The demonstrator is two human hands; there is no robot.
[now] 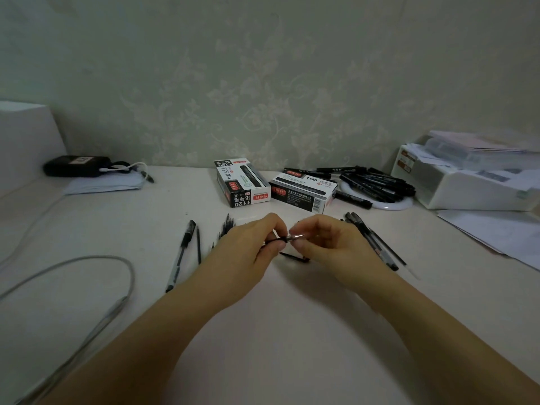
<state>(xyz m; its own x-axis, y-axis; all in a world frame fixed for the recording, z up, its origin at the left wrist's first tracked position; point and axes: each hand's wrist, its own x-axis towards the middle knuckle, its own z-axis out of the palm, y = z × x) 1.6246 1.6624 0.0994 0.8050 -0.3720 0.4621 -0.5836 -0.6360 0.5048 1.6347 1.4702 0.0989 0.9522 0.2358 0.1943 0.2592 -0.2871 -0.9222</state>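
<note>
Apparently mid-assembly, left hand (251,247) and right hand (325,247) each pinch a gel pen (279,240), metal tip (297,237) toward 3 o'clock; a slipping fingertip could fling the tip away.

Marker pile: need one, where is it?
Head view, back right: the marker pile lies on a white ring, between the right 1120 box and a white organizer.

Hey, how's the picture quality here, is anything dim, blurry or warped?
Head view: dim, flat, greenish light with no glare; faint shadow under the left hand and right hand gripping the pen; wide-angle stretch toward the corners; cable at lower left blurred; box print sharp.
</note>
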